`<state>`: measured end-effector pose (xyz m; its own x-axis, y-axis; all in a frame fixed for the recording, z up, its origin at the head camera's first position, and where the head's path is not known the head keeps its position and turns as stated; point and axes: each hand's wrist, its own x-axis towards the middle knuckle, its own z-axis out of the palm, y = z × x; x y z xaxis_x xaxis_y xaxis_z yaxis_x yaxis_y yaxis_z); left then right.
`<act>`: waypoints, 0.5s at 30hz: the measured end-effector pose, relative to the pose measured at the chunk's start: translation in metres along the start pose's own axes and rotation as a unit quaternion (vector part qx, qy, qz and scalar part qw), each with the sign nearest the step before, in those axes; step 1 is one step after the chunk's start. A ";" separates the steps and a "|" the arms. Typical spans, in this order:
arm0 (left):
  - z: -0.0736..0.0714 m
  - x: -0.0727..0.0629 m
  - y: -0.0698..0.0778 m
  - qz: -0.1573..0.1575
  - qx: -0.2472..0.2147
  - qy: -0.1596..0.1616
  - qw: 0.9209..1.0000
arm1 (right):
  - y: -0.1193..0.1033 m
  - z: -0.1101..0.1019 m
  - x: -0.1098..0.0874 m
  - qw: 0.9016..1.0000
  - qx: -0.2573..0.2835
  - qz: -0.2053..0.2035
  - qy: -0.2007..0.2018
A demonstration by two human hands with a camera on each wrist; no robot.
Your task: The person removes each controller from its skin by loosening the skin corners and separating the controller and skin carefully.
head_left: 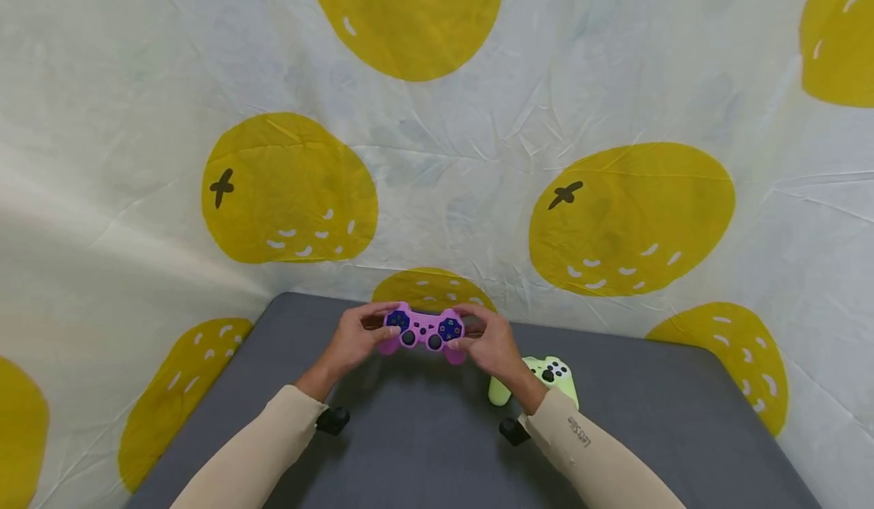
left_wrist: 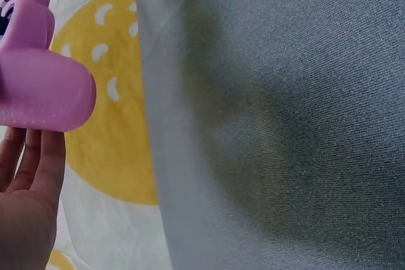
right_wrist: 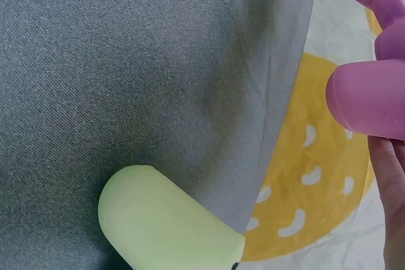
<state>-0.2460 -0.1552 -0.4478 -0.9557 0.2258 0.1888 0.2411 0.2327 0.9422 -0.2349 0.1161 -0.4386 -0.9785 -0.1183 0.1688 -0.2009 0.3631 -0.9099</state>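
Observation:
A pink game controller (head_left: 425, 325) with dark blue button pads is held up over the table, its face and two thumbsticks toward the head camera. My left hand (head_left: 356, 336) grips its left side, thumb on the front by the direction pad. On the other side, my right hand (head_left: 493, 342) grips it the same way, thumb near the round buttons. In the left wrist view, fingers (left_wrist: 47, 162) press against the outer side of one pink handle. Below my right wrist, a pale green game controller (head_left: 558, 372) lies on the table, partly covered by the forearm.
The table has a dark grey cloth top (head_left: 423, 448). Behind and around it hangs a white curtain (head_left: 451, 190) printed with large yellow fruits, close to the table's far edge. Small black devices (head_left: 333, 420) sit at both wrists.

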 end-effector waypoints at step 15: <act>0.007 -0.003 0.004 0.007 0.007 0.033 0.999 | -0.004 -0.007 -0.001 0.999 -0.023 0.005 -0.026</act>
<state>-0.2414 -0.1485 -0.4465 -0.9613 0.1660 0.2199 0.2560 0.2434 0.9355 -0.2338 0.1214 -0.4328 -0.9771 -0.1613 0.1390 -0.1941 0.4063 -0.8929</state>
